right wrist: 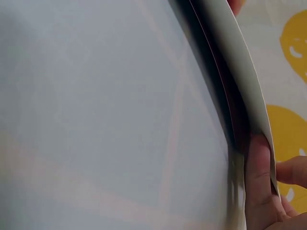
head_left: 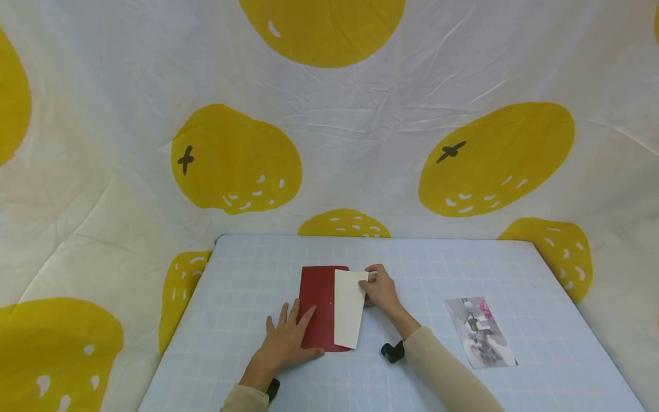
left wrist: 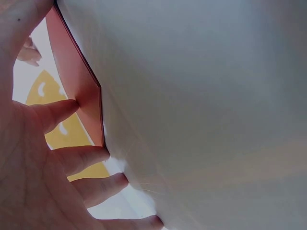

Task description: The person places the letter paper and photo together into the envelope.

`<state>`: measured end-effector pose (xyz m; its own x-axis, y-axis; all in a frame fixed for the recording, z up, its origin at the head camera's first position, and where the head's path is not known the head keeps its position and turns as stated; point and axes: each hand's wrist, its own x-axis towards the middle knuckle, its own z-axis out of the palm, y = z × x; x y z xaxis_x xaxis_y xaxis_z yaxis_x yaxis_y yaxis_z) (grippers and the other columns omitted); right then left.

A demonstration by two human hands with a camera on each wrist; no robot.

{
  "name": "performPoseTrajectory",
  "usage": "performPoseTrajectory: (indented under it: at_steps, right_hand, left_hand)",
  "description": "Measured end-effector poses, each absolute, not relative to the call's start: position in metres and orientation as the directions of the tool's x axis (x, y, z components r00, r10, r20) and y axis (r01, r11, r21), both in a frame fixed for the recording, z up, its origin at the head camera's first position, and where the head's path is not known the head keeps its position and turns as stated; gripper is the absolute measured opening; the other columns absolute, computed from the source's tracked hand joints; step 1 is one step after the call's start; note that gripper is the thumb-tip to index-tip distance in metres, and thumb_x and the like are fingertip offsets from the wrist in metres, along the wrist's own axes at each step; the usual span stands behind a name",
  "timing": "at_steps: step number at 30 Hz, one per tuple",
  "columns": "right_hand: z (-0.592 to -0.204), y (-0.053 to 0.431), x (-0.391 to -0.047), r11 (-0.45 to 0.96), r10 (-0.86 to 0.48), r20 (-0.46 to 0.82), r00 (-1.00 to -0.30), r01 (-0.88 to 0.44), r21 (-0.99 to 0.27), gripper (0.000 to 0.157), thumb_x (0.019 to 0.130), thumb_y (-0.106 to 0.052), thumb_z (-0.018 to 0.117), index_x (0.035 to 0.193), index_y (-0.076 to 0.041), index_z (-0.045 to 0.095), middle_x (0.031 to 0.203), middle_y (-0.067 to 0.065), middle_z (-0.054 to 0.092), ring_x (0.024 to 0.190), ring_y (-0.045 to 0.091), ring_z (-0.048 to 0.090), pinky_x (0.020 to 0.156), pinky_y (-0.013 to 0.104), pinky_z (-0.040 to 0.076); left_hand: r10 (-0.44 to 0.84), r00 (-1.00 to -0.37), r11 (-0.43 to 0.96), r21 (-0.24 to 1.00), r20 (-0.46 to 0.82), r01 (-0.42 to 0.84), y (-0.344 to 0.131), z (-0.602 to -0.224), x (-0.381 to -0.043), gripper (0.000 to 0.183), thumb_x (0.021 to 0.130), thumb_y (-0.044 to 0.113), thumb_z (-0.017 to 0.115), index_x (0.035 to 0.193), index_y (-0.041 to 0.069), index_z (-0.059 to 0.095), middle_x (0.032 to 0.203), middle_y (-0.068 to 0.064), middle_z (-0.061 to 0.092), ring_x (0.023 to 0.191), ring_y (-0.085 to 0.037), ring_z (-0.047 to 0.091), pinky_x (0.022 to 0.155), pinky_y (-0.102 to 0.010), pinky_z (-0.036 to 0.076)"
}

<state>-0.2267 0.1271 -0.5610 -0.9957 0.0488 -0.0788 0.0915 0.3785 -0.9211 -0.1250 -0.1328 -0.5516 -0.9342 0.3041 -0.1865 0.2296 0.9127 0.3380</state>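
A red folded card (head_left: 317, 309) lies at the middle of the table, with a cream-white panel (head_left: 350, 309) raised over its right part. My left hand (head_left: 285, 339) is spread along the card's left side. In the left wrist view its thumb and fingertips touch the red card (left wrist: 79, 72) and the cloth. My right hand (head_left: 382, 288) pinches the panel's upper right edge between thumb and fingers. In the right wrist view a finger lies on the inner side of the pale panel (right wrist: 240, 62) and the thumb on the other. Whether the panel is joined to the card cannot be seen.
A picture card (head_left: 481, 332) with a pink flower and grey scene lies to the right, beyond my right forearm. The table (head_left: 247, 269) wears a light blue checked cloth. Behind it hangs a white curtain (head_left: 355, 143) with yellow fruit prints.
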Motion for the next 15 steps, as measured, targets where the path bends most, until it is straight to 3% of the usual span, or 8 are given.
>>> performPoseTrajectory:
  at_steps: [8, 15]
  right_hand:
    - [-0.5620, 0.1250, -0.2278, 0.349, 0.038, -0.106, -0.994, 0.112, -0.930, 0.038, 0.089, -0.004, 0.068, 0.123, 0.002, 0.052, 0.090, 0.015, 0.063, 0.058, 0.023, 0.066, 0.046, 0.038, 0.056]
    - [-0.5611, 0.1261, -0.2296, 0.382, 0.047, -0.089, -0.995, 0.100, -0.919, 0.038, 0.088, -0.005, 0.070, 0.122, 0.000, 0.055, 0.087, 0.012, 0.060, 0.066, 0.020, 0.064, 0.044, 0.036, 0.055]
  left_hand:
    - [0.300, -0.934, 0.917, 0.330, -0.194, 0.226, -0.1327, -0.5508, -0.1245, 0.100, 0.076, 0.066, 0.075, 0.155, 0.018, 0.036, 0.160, -0.022, 0.024, 0.143, -0.050, 0.019, 0.103, -0.079, 0.017]
    - [0.300, -0.933, 0.919, 0.325, -0.201, 0.225, -0.1327, -0.5500, -0.1253, 0.100, 0.076, 0.066, 0.074, 0.155, 0.018, 0.036, 0.161, -0.022, 0.023, 0.143, -0.050, 0.019, 0.103, -0.079, 0.017]
